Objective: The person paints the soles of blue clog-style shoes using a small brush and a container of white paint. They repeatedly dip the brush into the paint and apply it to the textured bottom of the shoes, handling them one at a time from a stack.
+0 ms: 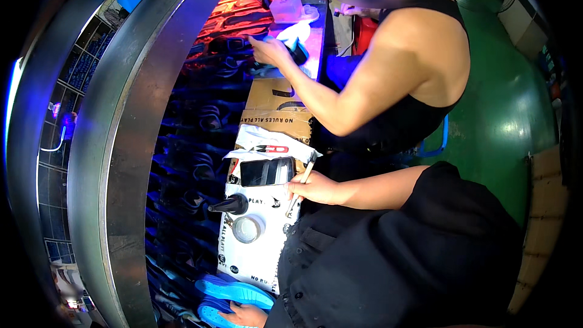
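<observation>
My right hand [316, 189] is closed around a thin, pale-handled stick [309, 170] that looks like a brush. Beside that hand lies a black phone [266, 172] on a white printed wrapping sheet. Nearer my left side stand a black cone-shaped nozzle or bottle [235, 204] and a small round pot [247, 229] with whitish contents. At the lower edge my left hand [246, 315] grips the edge of a blue perforated insole [214, 313]; part of the hand is cut off. A second blue insole [240, 292] lies against it.
A red-handled cutter [271, 149] rests on white paper above the phone. Dark shoe parts cover the belt [188, 158] beyond the table, with a metal rail [130, 146] along it. To the right of the belt sits a co-worker [395, 79], one hand near a dark shoe piece.
</observation>
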`<control>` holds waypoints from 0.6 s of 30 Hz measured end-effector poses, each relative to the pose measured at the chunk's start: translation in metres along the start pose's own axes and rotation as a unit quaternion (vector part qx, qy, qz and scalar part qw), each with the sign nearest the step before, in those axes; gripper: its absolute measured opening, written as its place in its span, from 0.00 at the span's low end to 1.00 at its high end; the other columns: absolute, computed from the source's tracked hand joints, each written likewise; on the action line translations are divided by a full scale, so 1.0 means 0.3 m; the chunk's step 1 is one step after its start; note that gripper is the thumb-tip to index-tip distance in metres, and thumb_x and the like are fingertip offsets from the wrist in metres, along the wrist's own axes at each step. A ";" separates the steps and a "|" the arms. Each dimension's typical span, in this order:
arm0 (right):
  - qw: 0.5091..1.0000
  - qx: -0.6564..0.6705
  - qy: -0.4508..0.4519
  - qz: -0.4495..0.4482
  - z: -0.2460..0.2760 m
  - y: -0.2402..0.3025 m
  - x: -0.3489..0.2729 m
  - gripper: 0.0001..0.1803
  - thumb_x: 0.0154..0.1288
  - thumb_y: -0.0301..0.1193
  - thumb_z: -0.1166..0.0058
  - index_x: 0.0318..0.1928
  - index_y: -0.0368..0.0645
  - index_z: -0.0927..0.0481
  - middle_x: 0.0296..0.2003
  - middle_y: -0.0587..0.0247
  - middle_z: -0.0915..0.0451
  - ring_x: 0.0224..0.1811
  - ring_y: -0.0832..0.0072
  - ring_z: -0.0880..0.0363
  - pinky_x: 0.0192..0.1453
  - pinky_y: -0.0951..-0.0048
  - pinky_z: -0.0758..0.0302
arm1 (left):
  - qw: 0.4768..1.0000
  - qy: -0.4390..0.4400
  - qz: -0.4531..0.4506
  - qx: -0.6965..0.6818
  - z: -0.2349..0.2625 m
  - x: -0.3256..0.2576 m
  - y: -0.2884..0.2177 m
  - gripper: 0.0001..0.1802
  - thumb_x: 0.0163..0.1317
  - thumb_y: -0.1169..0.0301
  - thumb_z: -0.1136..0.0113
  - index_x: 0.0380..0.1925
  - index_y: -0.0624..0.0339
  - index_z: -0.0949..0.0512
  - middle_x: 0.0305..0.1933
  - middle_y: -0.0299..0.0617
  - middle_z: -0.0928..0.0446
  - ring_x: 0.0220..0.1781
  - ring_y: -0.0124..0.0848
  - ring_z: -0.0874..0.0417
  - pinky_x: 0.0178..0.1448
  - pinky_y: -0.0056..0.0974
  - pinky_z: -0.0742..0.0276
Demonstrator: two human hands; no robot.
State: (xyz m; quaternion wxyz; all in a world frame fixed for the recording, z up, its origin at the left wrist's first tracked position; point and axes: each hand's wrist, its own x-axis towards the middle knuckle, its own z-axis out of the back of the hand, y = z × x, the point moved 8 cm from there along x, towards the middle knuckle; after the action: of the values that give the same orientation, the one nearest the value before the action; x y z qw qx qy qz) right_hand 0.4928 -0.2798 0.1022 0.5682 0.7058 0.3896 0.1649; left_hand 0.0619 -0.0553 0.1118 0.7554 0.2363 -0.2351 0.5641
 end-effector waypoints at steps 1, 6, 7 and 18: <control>1.000 0.007 -0.004 0.004 0.006 0.000 0.002 0.18 0.68 0.37 0.51 0.26 0.38 0.19 0.22 0.67 0.22 0.23 0.84 0.29 0.28 0.81 0.30 | 1.000 0.000 -0.002 -0.001 -0.010 -0.001 -0.005 0.05 0.52 0.78 0.39 0.31 0.60 0.20 0.62 0.57 0.35 0.61 0.50 0.30 0.59 0.44 0.30; 0.999 -0.033 0.004 0.008 -0.027 0.035 0.005 0.18 0.68 0.37 0.51 0.26 0.38 0.19 0.23 0.67 0.21 0.22 0.84 0.29 0.28 0.81 0.31 | 1.000 -0.005 -0.011 0.003 -0.017 0.008 -0.006 0.05 0.52 0.78 0.39 0.31 0.60 0.20 0.62 0.58 0.35 0.61 0.51 0.31 0.60 0.44 0.30; 0.999 -0.037 0.006 0.004 -0.030 0.040 0.007 0.18 0.68 0.37 0.51 0.26 0.38 0.19 0.23 0.68 0.21 0.22 0.84 0.29 0.28 0.81 0.31 | 1.000 -0.004 -0.012 0.004 -0.019 0.008 -0.004 0.05 0.53 0.78 0.39 0.31 0.60 0.20 0.62 0.58 0.35 0.61 0.51 0.31 0.60 0.44 0.30; 0.996 -0.026 -0.075 -0.027 -0.037 -0.022 -0.023 0.13 0.66 0.34 0.49 0.27 0.41 0.20 0.23 0.70 0.23 0.24 0.85 0.31 0.29 0.83 0.36 | 0.972 0.072 0.085 -0.209 0.127 -0.012 0.305 0.32 0.55 0.72 0.44 0.60 0.72 0.38 0.61 0.59 0.35 0.62 0.51 0.35 0.67 0.46 0.42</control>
State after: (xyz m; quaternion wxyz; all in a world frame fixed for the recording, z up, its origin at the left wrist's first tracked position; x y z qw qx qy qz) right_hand 0.4785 -0.2772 0.1009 0.6180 0.6908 0.3600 0.1061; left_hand -0.0305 -0.0587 0.1475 0.7524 0.0112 -0.3117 0.5802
